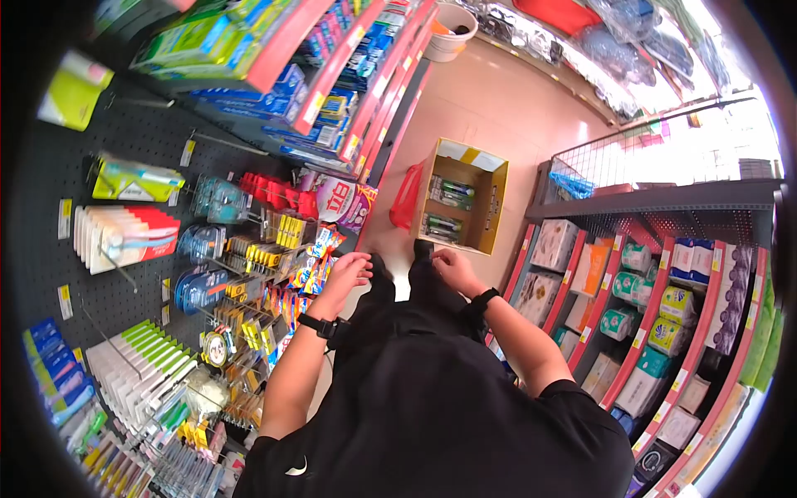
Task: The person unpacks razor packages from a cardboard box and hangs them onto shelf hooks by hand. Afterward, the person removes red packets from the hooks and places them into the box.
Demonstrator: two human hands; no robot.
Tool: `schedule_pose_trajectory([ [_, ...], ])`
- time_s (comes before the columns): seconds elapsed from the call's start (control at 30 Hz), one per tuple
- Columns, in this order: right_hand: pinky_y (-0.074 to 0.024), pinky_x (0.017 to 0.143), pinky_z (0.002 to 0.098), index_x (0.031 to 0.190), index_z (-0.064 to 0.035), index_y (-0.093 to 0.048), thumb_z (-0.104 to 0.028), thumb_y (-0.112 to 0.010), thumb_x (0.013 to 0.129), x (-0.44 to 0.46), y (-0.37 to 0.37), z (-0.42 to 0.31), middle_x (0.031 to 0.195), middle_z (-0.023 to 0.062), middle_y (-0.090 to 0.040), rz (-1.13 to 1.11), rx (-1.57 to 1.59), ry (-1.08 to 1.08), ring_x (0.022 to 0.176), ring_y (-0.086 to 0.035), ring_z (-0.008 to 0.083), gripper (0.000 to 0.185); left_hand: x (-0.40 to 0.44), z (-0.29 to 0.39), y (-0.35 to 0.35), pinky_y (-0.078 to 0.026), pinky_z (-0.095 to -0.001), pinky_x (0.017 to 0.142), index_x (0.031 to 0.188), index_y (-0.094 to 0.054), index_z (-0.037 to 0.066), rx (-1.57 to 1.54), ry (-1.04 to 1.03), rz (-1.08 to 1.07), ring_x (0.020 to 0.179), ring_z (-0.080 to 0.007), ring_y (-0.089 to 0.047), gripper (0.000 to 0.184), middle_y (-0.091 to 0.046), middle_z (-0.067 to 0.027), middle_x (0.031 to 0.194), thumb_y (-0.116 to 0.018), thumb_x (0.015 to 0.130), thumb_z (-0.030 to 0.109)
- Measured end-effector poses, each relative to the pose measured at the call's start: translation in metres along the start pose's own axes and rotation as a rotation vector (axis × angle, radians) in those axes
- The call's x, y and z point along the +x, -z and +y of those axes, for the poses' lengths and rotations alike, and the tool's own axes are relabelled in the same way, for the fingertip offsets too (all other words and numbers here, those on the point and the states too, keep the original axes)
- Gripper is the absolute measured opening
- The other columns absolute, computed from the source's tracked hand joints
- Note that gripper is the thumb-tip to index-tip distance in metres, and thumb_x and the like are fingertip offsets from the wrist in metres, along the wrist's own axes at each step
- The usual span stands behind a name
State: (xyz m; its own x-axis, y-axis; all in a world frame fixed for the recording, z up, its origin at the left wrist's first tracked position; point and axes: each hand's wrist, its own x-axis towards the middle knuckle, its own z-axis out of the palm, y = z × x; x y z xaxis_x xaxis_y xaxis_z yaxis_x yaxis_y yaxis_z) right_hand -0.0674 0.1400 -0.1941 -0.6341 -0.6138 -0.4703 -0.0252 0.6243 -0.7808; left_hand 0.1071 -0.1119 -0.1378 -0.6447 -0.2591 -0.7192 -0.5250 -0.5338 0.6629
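My left hand [351, 271] hangs in front of my left thigh, fingers loosely bent and apart, with nothing seen in it. Beside it on the rack are orange and blue packets [314, 270]. My right hand [455, 270] is over my right leg, fingers curled in; nothing shows in it. Just ahead on the floor stands an open cardboard box [496, 212] with several green-and-dark packages [452, 192] inside, in two groups. A red bag [406, 197] sits against the box's left side. Both hands are apart from the box.
A dark pegboard [141, 133] with hanging goods runs along my left, with a red-edged shelf [357, 133] of boxes beyond. On my right is a shelf unit [573, 286] of tissue packs. A white bucket [451, 33] stands at the far end of the aisle floor [490, 100].
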Motion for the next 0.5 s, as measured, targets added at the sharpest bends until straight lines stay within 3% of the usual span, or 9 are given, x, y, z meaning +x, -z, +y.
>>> schedule_pose_trajectory([
  [0.17, -0.0532, 0.078, 0.0301, 0.112, -0.0018, -0.069, -0.017, -0.061, 0.093, 0.034, 0.027, 0.03, 0.09, 0.0088, -0.072, 0.028, 0.109, -0.112, 0.084, -0.068, 0.0151, 0.026, 0.032, 0.006, -0.061, -0.052, -0.0271, 0.076, 0.12, -0.06, 0.006, 0.135, 0.101, -0.113, 0.089, -0.0118, -0.063, 0.024, -0.065, -0.0037, 0.103, -0.053, 0.101, 0.02],
  [0.23, -0.0531, 0.079, 0.0303, 0.111, -0.0016, -0.07, -0.016, -0.06, 0.092, 0.049, 0.041, 0.039, 0.091, 0.0094, -0.072, 0.063, 0.02, -0.102, 0.085, -0.068, 0.0156, 0.026, 0.048, 0.002, -0.079, -0.051, -0.0268, 0.075, 0.119, -0.06, 0.006, 0.166, 0.148, -0.112, 0.088, -0.0115, -0.062, 0.024, -0.065, -0.0031, 0.102, -0.054, 0.101, 0.019],
  [0.27, -0.0529, 0.088, 0.041, 0.11, -0.0061, -0.072, -0.025, -0.059, 0.09, 0.056, 0.048, 0.044, 0.099, 0.0179, -0.072, 0.06, 0.028, -0.088, 0.095, -0.069, 0.0327, 0.03, 0.056, -0.002, -0.086, -0.051, -0.027, 0.075, 0.118, -0.06, 0.006, 0.211, 0.15, -0.116, 0.088, -0.0115, -0.062, 0.023, -0.064, -0.0029, 0.102, -0.054, 0.1, 0.019],
  [0.37, -0.0518, 0.092, 0.0403, 0.108, -0.0058, -0.072, -0.026, -0.059, 0.089, 0.08, 0.064, 0.053, 0.102, 0.0179, -0.072, 0.039, -0.021, -0.118, 0.103, -0.068, 0.0334, 0.031, 0.082, -0.008, -0.109, -0.049, -0.0272, 0.073, 0.116, -0.06, 0.004, 0.266, 0.192, -0.083, 0.085, -0.012, -0.061, 0.024, -0.064, -0.0021, 0.097, -0.058, 0.097, 0.017],
  [0.43, -0.0523, 0.09, 0.0385, 0.11, -0.0048, -0.071, -0.025, -0.061, 0.089, 0.103, 0.065, 0.073, 0.102, 0.0164, -0.072, -0.003, -0.038, -0.149, 0.1, -0.068, 0.03, 0.031, 0.103, -0.023, -0.116, -0.049, -0.0288, 0.072, 0.116, -0.059, 0.002, 0.467, 0.048, -0.078, 0.083, -0.0133, -0.061, 0.027, -0.063, -0.003, 0.092, -0.062, 0.093, 0.017],
  [0.47, -0.0528, 0.088, 0.0366, 0.112, -0.0038, -0.07, -0.025, -0.063, 0.089, 0.115, 0.064, 0.083, 0.101, 0.0148, -0.073, -0.034, -0.063, -0.168, 0.097, -0.069, 0.0266, 0.032, 0.113, -0.029, -0.121, -0.05, -0.033, 0.072, 0.111, -0.058, 0.002, 0.552, -0.013, -0.035, 0.081, -0.0178, -0.063, 0.028, -0.063, -0.0063, 0.087, -0.067, 0.09, 0.018],
  [0.5, -0.0528, 0.088, 0.0366, 0.112, -0.0038, -0.07, -0.025, -0.063, 0.089, 0.124, 0.064, 0.088, 0.101, 0.0148, -0.073, -0.049, -0.058, -0.177, 0.097, -0.069, 0.0266, 0.032, 0.119, -0.029, -0.127, -0.05, -0.033, 0.072, 0.111, -0.058, 0.002, 0.551, 0.004, -0.029, 0.081, -0.0178, -0.063, 0.028, -0.063, -0.0063, 0.087, -0.067, 0.09, 0.018],
])
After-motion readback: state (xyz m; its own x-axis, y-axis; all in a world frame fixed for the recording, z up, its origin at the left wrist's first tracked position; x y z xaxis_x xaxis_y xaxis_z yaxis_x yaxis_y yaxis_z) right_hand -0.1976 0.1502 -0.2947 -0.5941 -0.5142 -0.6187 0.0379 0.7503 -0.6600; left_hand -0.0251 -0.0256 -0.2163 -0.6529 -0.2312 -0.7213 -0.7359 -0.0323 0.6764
